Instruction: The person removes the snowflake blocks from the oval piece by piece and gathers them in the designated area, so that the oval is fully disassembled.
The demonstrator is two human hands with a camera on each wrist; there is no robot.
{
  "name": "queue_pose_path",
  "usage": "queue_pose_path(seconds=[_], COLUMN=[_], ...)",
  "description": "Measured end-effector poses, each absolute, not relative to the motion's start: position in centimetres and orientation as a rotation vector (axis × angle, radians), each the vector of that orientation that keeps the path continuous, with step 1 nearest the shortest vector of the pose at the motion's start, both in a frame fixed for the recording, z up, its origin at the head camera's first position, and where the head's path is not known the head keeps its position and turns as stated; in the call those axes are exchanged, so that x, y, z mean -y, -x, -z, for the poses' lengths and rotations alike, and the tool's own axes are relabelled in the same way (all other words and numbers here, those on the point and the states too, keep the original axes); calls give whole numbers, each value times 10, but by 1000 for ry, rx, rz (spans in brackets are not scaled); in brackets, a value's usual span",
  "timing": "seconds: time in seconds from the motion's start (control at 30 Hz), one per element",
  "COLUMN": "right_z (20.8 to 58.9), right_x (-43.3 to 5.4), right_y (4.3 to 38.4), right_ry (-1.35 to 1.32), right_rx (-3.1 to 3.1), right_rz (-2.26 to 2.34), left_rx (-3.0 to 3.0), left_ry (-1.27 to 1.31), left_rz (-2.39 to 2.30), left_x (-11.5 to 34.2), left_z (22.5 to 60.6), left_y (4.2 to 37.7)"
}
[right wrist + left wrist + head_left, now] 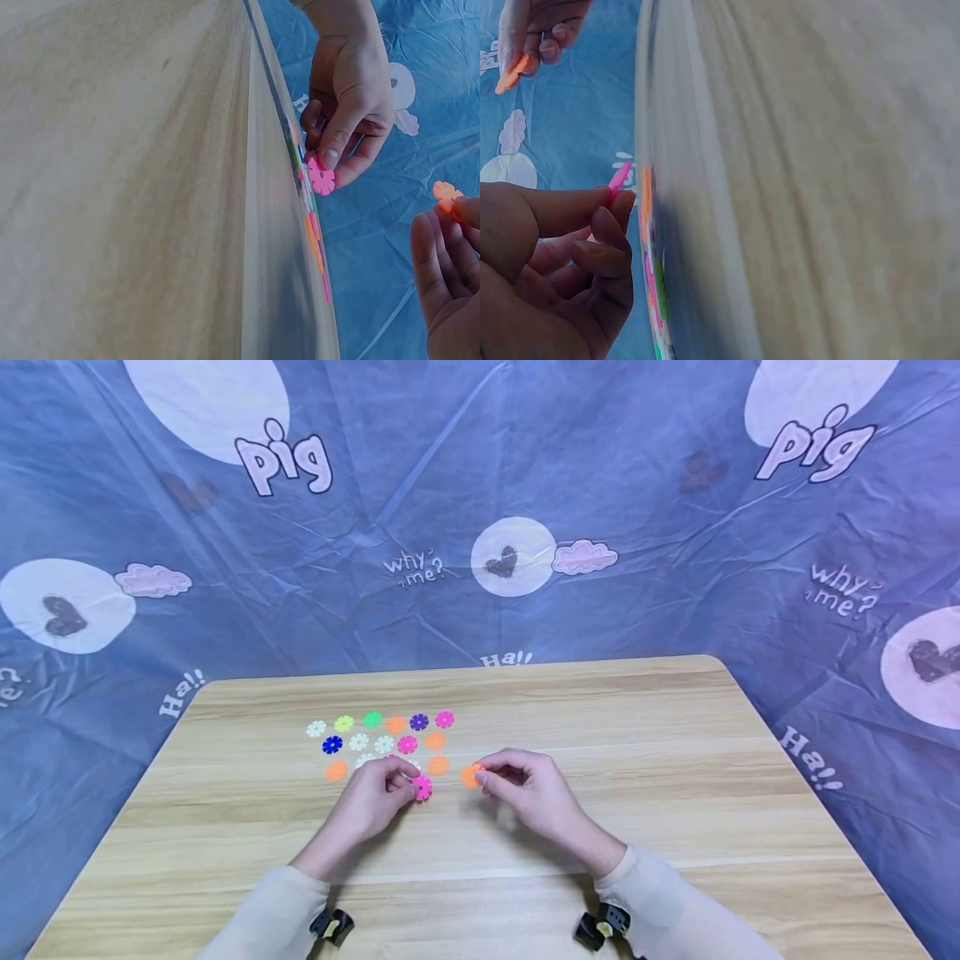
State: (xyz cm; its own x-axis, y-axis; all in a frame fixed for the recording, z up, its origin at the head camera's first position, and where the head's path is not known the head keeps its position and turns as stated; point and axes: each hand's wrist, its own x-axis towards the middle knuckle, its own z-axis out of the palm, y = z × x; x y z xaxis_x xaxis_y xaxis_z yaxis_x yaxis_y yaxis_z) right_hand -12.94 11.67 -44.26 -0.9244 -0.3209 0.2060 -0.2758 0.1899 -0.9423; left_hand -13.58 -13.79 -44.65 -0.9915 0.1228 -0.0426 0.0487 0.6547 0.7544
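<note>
Between thumb and forefinger my left hand (377, 795) pinches a pink snowflake disc (423, 788), a flat round piece with notched edges. My right hand (534, 787) pinches an orange snowflake disc (472, 776) by its edge, a short way to the right of the pink one. Both discs are held up off the table, as the right wrist view shows with the pink disc (321, 176) and the orange disc (447, 193) apart from each other. Behind the left hand lie rows of discs, and its fingers partly hide the nearest row.
The rows on the wooden table (675, 760) include a white disc (317, 728), a green disc (372, 719), a purple disc (419, 722) and a dark blue disc (332, 745). An orange disc (337, 771) lies left of the left hand. A blue printed cloth (450, 460) hangs behind the table.
</note>
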Motion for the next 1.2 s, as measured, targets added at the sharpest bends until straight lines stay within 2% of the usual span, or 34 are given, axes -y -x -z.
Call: queue_pose_path(seconds=[1.2], right_z=[445], right_x=[-117], right_y=[143], right_ry=[487], right_rx=[-2412], right_rz=[1825], left_rx=[-2816], left_ry=[-237], left_rz=[-994], left_x=[140], left_z=[446], left_y=[147])
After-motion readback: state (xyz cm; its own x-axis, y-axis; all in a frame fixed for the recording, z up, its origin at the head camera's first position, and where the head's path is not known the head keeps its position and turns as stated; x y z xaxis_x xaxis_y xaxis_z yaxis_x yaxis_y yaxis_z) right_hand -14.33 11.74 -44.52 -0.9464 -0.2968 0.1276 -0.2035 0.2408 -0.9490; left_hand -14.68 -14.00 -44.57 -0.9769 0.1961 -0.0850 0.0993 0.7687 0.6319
